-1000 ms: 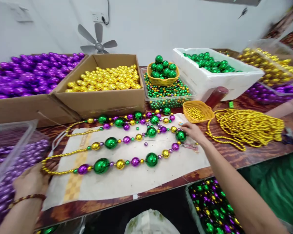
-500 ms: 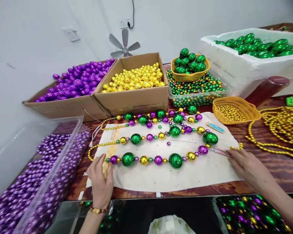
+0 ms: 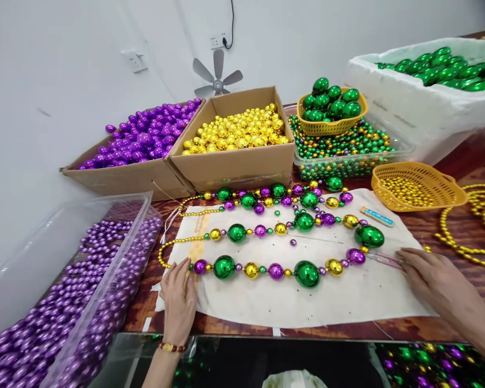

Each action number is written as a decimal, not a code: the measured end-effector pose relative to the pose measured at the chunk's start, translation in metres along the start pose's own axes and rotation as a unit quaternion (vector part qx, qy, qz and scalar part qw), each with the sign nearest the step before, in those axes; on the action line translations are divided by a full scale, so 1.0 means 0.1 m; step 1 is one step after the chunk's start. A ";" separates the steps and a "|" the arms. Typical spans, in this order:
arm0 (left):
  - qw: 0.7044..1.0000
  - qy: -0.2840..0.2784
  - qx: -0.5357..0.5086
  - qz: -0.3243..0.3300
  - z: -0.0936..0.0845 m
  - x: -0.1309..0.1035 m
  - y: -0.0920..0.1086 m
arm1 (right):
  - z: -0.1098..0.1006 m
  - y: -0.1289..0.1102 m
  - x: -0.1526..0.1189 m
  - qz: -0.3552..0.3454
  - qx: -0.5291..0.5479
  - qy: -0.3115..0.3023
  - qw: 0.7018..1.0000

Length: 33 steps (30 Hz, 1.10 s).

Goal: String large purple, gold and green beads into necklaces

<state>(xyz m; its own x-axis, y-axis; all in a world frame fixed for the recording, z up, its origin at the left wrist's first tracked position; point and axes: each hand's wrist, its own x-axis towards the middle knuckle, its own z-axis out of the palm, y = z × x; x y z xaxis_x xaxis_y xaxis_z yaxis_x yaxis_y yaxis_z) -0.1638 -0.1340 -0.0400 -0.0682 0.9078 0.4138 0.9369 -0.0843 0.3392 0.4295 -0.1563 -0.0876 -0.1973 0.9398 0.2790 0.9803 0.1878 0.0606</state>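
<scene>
A bead necklace (image 3: 275, 271) with green, purple and gold beads lies in a loop on the white cloth (image 3: 242, 307). My left hand (image 3: 178, 293) rests at its left end, fingertips on the strand by the small gold beads; whether they pinch it is hidden. At the right, my right hand (image 3: 432, 280) lies on the cloth's edge, its fingers round the back end of pink-handled tweezers (image 3: 383, 260). The tweezers' tips point at the beads beside the large green bead (image 3: 369, 236). Behind lies a second bead strand (image 3: 248, 201).
Boxes of purple beads (image 3: 141, 134) and gold beads (image 3: 238, 129) stand behind. A clear bin (image 3: 101, 269) is at left. Yellow baskets (image 3: 418, 186), a white foam box (image 3: 420, 102) and gold bead strings (image 3: 469, 226) are at right. A blue packet (image 3: 377, 216) lies on the cloth.
The whole view has shifted, so the table's things appear farther right. Both hands keep about the same places beside the necklace.
</scene>
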 end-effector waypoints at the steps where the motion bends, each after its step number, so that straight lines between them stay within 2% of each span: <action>1: 1.000 0.002 -0.010 0.014 -0.01 0.00 0.02 | -0.03 -0.01 0.00 0.000 0.001 0.002 1.000; 5: 0.998 -0.021 -0.028 0.043 -0.03 0.00 0.11 | -0.12 -0.02 -0.04 0.002 0.002 -0.005 1.000; 9: 0.996 -0.031 -0.045 0.064 0.01 0.01 0.16 | -0.09 -0.04 -0.08 0.006 0.023 -0.025 0.999; 12: 0.994 -0.041 -0.050 0.088 0.05 0.02 0.19 | -0.08 -0.09 -0.08 0.014 0.043 -0.017 0.999; 17: 0.994 -0.031 -0.067 0.083 0.01 0.03 0.31 | -0.10 -0.14 -0.08 0.037 0.059 -0.007 0.998; 23: 0.984 -0.081 -0.068 0.141 0.01 0.00 0.55 | -0.10 -0.17 -0.11 0.068 0.090 0.010 0.994; 28: 0.984 -0.077 -0.053 0.154 0.04 0.00 0.69 | -0.15 -0.27 -0.15 0.094 0.125 0.032 0.987; 33: 0.978 -0.102 -0.037 0.176 0.11 0.01 0.77 | -0.19 -0.32 -0.21 0.125 0.150 0.047 0.980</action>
<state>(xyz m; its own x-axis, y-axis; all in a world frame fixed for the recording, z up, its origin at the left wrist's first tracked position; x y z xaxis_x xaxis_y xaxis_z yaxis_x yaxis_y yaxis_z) -0.0881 -0.1350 -0.0232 0.3314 0.8797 0.3410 0.8623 -0.4291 0.2690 0.4022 -0.1873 -0.0773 0.0626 0.9395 0.3369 0.9526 0.0444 -0.3009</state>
